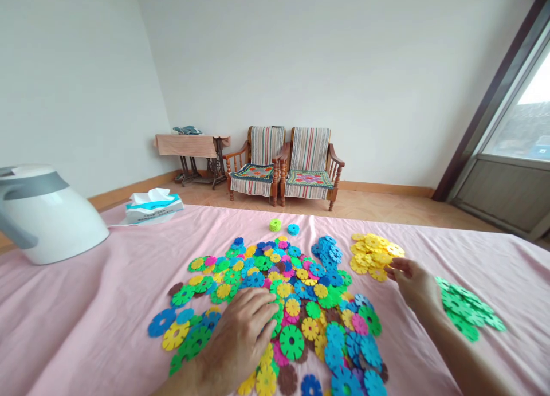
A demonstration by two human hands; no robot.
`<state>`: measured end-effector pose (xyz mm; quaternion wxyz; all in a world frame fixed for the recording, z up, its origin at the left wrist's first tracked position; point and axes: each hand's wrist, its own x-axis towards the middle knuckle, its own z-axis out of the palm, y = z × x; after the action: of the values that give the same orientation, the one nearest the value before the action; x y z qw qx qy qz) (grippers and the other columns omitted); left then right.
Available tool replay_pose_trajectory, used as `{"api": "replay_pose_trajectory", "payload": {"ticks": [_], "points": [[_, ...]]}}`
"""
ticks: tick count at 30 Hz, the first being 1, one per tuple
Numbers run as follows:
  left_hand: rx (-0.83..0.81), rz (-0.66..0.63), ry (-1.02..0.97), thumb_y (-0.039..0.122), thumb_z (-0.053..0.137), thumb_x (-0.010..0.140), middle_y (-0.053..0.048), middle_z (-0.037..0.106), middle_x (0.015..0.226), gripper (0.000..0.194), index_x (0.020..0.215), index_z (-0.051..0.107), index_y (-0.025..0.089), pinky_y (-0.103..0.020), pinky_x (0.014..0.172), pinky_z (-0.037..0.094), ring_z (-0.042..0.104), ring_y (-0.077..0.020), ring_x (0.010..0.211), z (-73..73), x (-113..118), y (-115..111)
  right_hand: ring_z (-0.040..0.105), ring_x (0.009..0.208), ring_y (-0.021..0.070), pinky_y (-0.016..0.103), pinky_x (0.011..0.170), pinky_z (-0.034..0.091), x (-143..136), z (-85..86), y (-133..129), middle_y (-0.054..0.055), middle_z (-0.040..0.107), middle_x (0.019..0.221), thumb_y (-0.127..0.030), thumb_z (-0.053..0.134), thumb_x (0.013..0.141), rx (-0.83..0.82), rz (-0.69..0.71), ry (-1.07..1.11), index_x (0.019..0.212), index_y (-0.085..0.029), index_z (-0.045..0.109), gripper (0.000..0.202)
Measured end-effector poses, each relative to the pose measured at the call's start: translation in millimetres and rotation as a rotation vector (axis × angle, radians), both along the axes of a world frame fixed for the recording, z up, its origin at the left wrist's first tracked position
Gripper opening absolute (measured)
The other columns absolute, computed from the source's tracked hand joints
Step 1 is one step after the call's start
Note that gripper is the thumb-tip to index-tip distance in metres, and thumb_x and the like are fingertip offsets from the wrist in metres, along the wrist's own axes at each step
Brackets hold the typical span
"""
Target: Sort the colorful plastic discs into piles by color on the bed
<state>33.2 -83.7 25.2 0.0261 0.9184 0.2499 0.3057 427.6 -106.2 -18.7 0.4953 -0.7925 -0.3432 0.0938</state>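
Note:
A broad pile of mixed plastic snowflake discs point(292, 342) in green, blue, yellow, pink and brown spreads across the middle of the cloth. Over its near left part rests my left hand point(243, 330), fingers loosely bent and a little apart, with no disc visible in it. My right hand point(415, 284) is at the right edge of a yellow disc heap point(373, 253), its thumb and fingertips pinched on a yellow snowflake disc, mostly hidden by the fingers. Behind my right wrist lies a green disc heap point(468, 307). A small blue disc heap point(327, 251) adjoins the mixed pile.
A yellow-green disc stack point(275, 226) and a blue disc stack point(293, 230) stand near the far edge of the pink tablecloth point(129, 304). At the left are a white jug point(55, 218) and a tissue pack point(154, 207). Two wooden armchairs point(309, 155) stand beyond.

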Motion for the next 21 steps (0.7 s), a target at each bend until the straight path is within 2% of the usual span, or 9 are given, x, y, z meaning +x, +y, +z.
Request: {"api": "replay_pose_trajectory", "payload": {"ticks": [2, 5, 7, 9, 12, 14, 18, 21], "points": [[-0.002, 0.007, -0.004, 0.01, 0.054, 0.086, -0.006, 0.068, 0.107, 0.027, 0.108, 0.066, 0.021, -0.048, 0.089, 0.054, 0.062, -0.0248, 0.102, -0.6, 0, 0, 0.07, 0.077, 0.0286, 0.042, 0.075, 0.051, 0, 2.7, -2, 0.011, 0.073, 0.086, -0.032, 0.055, 0.066, -0.051, -0.024, -0.09, 0.089, -0.019, 0.065, 0.029], [-0.01, 0.015, -0.004, 0.009, 0.056, 0.086, -0.005, 0.068, 0.108, 0.027, 0.108, 0.066, 0.021, -0.048, 0.088, 0.055, 0.062, -0.0248, 0.102, -0.7, 0, 0, 0.067, 0.076, 0.0296, 0.044, 0.076, 0.047, -2, 8.6, -4, 0.013, 0.072, 0.093, -0.031, 0.052, 0.064, -0.093, -0.043, -0.193, 0.083, -0.018, 0.069, 0.029], [-0.012, 0.013, -0.001, 0.009, 0.056, 0.086, -0.005, 0.068, 0.108, 0.027, 0.108, 0.065, 0.021, -0.048, 0.088, 0.054, 0.062, -0.0248, 0.103, -0.4, 0, 0, 0.066, 0.076, 0.0292, 0.043, 0.074, 0.047, -6, 11.4, -4, 0.014, 0.072, 0.092, -0.031, 0.048, 0.065, -0.096, 0.001, -0.24, 0.082, -0.018, 0.07, 0.031], [-0.015, 0.01, 0.001, 0.009, 0.056, 0.086, -0.005, 0.068, 0.108, 0.027, 0.108, 0.065, 0.021, -0.048, 0.089, 0.054, 0.061, -0.0248, 0.103, 0.1, 0, 0, 0.067, 0.075, 0.0267, 0.039, 0.071, 0.049, -14, 11.0, -2, 0.011, 0.073, 0.086, -0.03, 0.045, 0.068, -0.08, 0.142, -0.258, 0.082, -0.018, 0.071, 0.033], [-0.026, 0.007, 0.003, 0.009, 0.055, 0.086, -0.005, 0.068, 0.108, 0.026, 0.107, 0.065, 0.022, -0.047, 0.09, 0.053, 0.061, -0.0246, 0.103, 0.5, 0, -1, 0.068, 0.078, 0.0225, 0.033, 0.073, 0.052, -29, 2.2, 2, 0.005, 0.074, 0.081, -0.031, 0.043, 0.072, -0.014, 0.476, -0.252, 0.085, -0.021, 0.073, 0.034], [-0.034, 0.01, -0.001, 0.009, 0.055, 0.086, -0.005, 0.068, 0.107, 0.024, 0.105, 0.066, 0.022, -0.047, 0.09, 0.052, 0.061, -0.0243, 0.102, 0.7, 0, -1, 0.068, 0.082, 0.0229, 0.035, 0.078, 0.052, -38, -6.7, 7, 0.005, 0.074, 0.084, -0.032, 0.043, 0.073, 0.046, 0.553, -0.27, 0.085, -0.022, 0.073, 0.034], [-0.045, 0.007, 0.005, 0.011, 0.053, 0.088, -0.004, 0.069, 0.103, 0.02, 0.1, 0.066, 0.021, -0.044, 0.09, 0.052, 0.062, -0.0229, 0.099, 0.6, 1, -3, 0.066, 0.092, 0.0279, 0.043, 0.087, 0.049, -42, -18.0, 10, 0.009, 0.074, 0.092, -0.037, 0.043, 0.072, 0.092, 0.457, -0.303, 0.086, -0.02, 0.072, 0.036], [-0.048, 0.019, 0.039, 0.014, 0.052, 0.089, -0.003, 0.069, 0.104, 0.02, 0.101, 0.066, 0.022, -0.042, 0.092, 0.051, 0.062, -0.0218, 0.1, 0.5, 2, -5, 0.066, 0.093, 0.0268, 0.041, 0.087, 0.048, -41, -17.8, 6, 0.008, 0.074, 0.095, -0.035, 0.043, 0.074, 0.067, 0.44, -0.311, 0.088, -0.021, 0.07, 0.034]]}}
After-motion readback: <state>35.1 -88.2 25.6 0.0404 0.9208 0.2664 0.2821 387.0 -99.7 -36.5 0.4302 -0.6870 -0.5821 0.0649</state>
